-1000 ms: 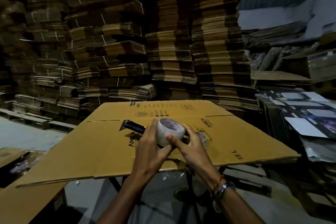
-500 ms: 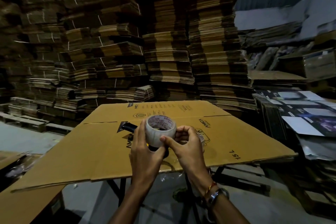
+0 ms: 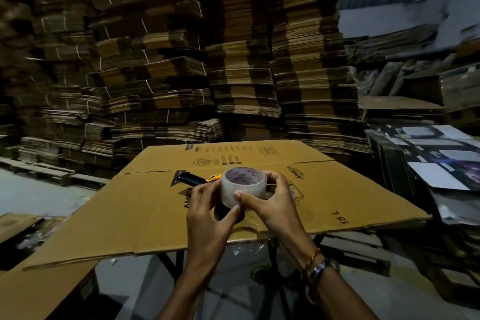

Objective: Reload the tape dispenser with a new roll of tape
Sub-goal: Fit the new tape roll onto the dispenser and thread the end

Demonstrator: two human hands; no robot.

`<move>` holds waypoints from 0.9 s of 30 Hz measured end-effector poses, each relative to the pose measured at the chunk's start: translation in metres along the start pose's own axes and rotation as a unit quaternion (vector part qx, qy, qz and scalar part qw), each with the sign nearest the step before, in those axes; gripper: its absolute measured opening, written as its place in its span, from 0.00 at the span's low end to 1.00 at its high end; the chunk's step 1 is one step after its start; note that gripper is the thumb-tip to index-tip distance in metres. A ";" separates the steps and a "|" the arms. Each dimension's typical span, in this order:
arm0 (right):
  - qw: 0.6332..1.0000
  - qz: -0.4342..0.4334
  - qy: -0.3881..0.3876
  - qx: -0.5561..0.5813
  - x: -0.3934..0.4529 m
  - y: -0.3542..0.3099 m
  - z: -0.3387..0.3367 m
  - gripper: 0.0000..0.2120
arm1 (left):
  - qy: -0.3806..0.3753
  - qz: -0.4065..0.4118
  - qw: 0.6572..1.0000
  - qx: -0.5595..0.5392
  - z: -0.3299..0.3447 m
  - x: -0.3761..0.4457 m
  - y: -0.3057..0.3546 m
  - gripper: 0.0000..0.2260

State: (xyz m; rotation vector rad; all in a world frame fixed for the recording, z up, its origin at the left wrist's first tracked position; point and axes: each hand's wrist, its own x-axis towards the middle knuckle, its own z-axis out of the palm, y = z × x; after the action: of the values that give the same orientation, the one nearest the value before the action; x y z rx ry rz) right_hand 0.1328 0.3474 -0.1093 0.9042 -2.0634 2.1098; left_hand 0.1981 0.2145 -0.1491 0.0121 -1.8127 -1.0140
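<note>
Tape dispenser (image 3: 193, 180) noted lying on the flattened carton (image 3: 145, 205) behind the hands, only partly visible: black handle pointing away to the left, small yellow-orange part at its near end, dark body hidden behind the left hand. Surroundings, largest first: tall bundled stacks of flat cardboard (image 3: 233, 60) filling the background; printed sheets (image 3: 441, 163) piled at the right; the flattened carton spread over a table whose dark legs show beneath, serving as work surface. New roll of clear tape (image 3: 242, 187) held just above the carton, directly in front of the dispenser, core opening tilted up toward the camera, red print legible inside the core but too small to read. Left hand (image 3: 207, 213) closed on the roll's lower left side, thumb under its wall. Right hand (image 3: 270, 202) clamped on the right side, thumb pressed across the front face, fingers curled over the far rim. Both hands together on the roll; nothing else gripped. Roll not mounted: apart from the dispenser spindle, which cannot be seen. Whether an old core remains on the dispenser: cannot tell. Thumb placement suggests searching for or picking at the loose tape end, judged only. Progress judged early. Outstanding: seating the roll on the hub, threading the tape past the roller to the blade.
</note>
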 end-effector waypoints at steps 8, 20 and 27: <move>1.000 0.016 -0.009 0.002 0.003 0.008 -0.003 0.33 | 0.013 0.005 1.000 0.024 0.003 0.001 0.002 0.20; 0.999 -0.001 -0.035 -0.018 -0.001 0.025 -0.010 0.41 | -0.170 -0.040 0.985 0.011 -0.010 0.018 -0.010 0.28; 0.986 -0.063 -0.094 -0.122 -0.003 0.025 -0.008 0.42 | -0.265 -0.096 0.954 -0.100 -0.019 0.026 -0.016 0.37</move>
State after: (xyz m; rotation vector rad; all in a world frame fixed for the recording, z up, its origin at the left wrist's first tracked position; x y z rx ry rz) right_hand 0.1214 0.3534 -0.1327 1.1978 -2.2213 1.7223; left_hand 0.1929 0.1806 -0.1370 -0.2330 -2.2098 -1.4364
